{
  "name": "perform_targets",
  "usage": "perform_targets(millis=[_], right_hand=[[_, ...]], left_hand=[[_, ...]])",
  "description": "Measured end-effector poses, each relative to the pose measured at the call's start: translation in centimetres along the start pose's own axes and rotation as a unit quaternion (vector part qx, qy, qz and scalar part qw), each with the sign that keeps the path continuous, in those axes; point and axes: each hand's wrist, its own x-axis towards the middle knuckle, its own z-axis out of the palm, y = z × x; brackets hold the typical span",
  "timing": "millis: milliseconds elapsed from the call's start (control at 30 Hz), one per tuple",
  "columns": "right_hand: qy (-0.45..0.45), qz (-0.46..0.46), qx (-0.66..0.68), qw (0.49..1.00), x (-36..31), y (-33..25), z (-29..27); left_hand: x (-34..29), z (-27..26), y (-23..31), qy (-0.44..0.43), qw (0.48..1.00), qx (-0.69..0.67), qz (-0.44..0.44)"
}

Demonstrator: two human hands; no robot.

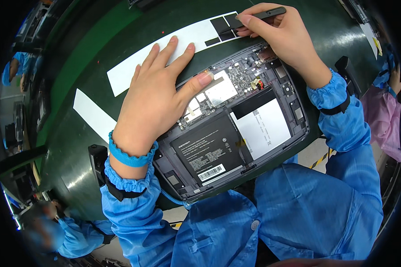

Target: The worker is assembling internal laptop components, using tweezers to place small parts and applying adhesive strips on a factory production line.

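Note:
My left hand lies spread, its fingertips on a long white backing sheet and its thumb over the circuit board of an opened tablet. Black tweezers are pinched in my right hand, with their tip end at the black stickers on the sheet's right end. Whether a sticker is lifted, I cannot tell, as the fingers cover that spot. The tablet lies at a slant near the bench's front edge, its inside facing up. A black battery and a white-labelled battery sit in it.
A second white strip lies on the dark green bench, left of my wrist. My left wrist wears a blue band with a coiled cord. Other people in blue and pink are at both sides.

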Motion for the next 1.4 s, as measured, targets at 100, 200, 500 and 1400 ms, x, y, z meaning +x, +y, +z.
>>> perform_targets(millis=[100,200,500,1400], right_hand=[[0.000,0.018,-0.022,1.000,-0.3,-0.6,0.1],[-0.006,0.059,-0.052,0.997,-0.4,-0.7,0.1],[-0.017,0.005,0.005,1.000,-0.2,0.2,0.3],[-0.099,0.009,0.142,0.985,-4.9,-1.6,0.8]], left_hand=[[-0.2,0.1,-0.1,0.002,1.000,0.001,-0.001],[-0.1,0.2,-0.1,0.004,1.000,0.003,0.000],[0.1,0.1,-0.1,0.015,1.000,0.014,0.009],[-2.2,-1.9,2.9,-0.025,0.886,-0.414,-0.207]])
